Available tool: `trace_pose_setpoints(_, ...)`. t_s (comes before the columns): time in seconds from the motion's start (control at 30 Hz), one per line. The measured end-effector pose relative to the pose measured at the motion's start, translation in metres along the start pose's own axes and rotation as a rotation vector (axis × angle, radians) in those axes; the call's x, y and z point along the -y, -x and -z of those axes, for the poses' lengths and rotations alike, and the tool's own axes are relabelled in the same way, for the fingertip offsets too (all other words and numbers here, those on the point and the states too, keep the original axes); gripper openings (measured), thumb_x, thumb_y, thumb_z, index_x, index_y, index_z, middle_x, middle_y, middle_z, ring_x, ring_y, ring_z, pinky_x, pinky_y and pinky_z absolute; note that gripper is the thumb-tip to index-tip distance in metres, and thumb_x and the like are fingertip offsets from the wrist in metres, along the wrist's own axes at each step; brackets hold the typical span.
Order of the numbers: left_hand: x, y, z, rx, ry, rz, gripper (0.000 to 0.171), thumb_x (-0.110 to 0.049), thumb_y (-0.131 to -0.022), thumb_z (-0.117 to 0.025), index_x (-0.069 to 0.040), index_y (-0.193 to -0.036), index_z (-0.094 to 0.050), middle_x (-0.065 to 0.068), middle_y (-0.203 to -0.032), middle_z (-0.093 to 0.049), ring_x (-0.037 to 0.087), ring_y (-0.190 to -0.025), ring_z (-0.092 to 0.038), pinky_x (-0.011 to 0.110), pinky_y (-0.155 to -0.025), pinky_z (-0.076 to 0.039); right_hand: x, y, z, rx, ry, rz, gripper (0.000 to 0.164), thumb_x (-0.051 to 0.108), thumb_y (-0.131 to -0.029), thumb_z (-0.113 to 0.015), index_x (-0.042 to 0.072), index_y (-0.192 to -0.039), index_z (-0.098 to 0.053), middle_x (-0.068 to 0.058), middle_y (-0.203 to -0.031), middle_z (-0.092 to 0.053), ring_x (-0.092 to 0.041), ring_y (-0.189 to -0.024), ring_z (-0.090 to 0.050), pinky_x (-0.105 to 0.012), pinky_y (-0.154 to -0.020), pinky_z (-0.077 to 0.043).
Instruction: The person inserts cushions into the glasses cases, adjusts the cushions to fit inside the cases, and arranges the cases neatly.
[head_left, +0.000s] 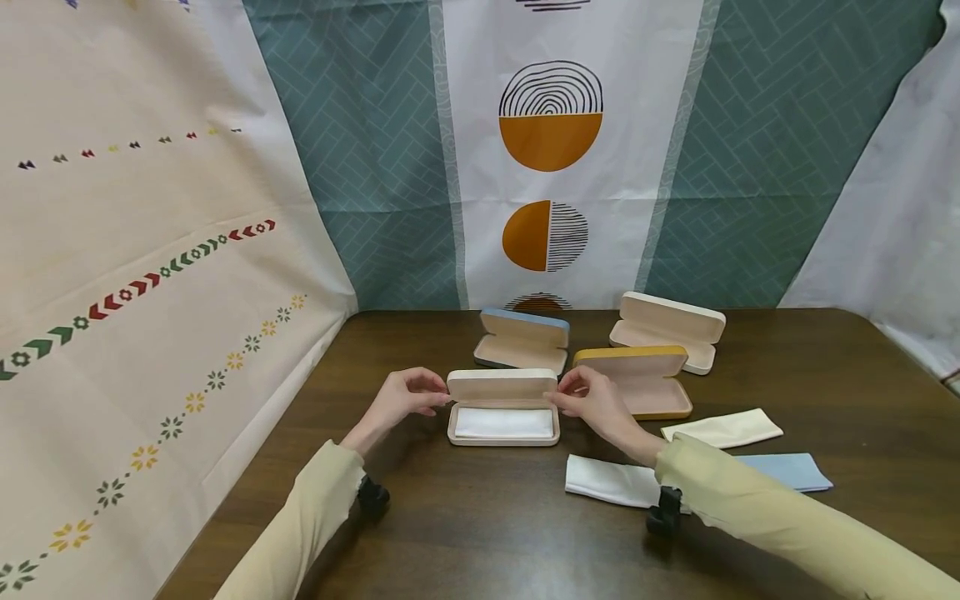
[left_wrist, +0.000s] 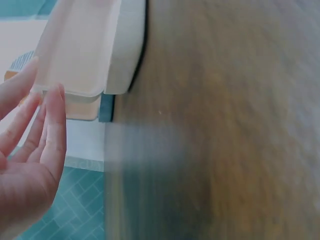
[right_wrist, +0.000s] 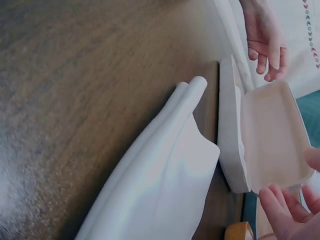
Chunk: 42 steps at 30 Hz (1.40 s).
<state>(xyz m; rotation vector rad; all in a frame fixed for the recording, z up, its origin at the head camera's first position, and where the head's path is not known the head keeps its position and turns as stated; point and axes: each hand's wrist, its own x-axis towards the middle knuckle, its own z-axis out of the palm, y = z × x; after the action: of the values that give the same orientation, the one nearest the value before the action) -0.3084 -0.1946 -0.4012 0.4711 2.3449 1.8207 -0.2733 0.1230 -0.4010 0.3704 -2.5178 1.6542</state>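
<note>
A white glasses case (head_left: 452, 425) stands with its lid raised in the middle of the table, and a folded white cloth (head_left: 504, 423) lies inside its base. At the lid's left edge is my left hand (head_left: 408, 396), its fingers fairly straight in the left wrist view, close to the lid (left_wrist: 77, 50). On the other side my right hand (head_left: 596, 406) has its fingertips right at the lid's right end. The right wrist view shows that thumb and the fingers (right_wrist: 274, 205) spread on either side of the lid's corner, loosely bent.
Behind stand a blue open case (head_left: 525, 333), a yellow one (head_left: 637, 379) and another white one (head_left: 667, 329). Folded cloths lie right: white (head_left: 609, 481), cream (head_left: 723, 427) and light blue (head_left: 791, 471), partly under my right forearm. Patterned curtains hang beyond the table (head_left: 480, 517).
</note>
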Motion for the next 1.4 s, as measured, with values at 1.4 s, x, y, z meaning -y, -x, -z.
trace_pose_setpoints(1.4,0.0,-0.016,-0.038,-0.193,-0.026,0.135,0.046,-0.044,-0.079,-0.067,-0.008,-0.106,-0.061,0.01,-0.104,-0.053,0.027,-0.09,-0.053,0.039,-0.076,-0.047,-0.001,-0.011,-0.019,0.061,-0.058,-0.15,0.045,0.043,-0.089,-0.054,0.008,-0.118,-0.049,-0.015,-0.104,-0.056,-0.028,-0.096,-0.053,-0.04,-0.066,-0.05)
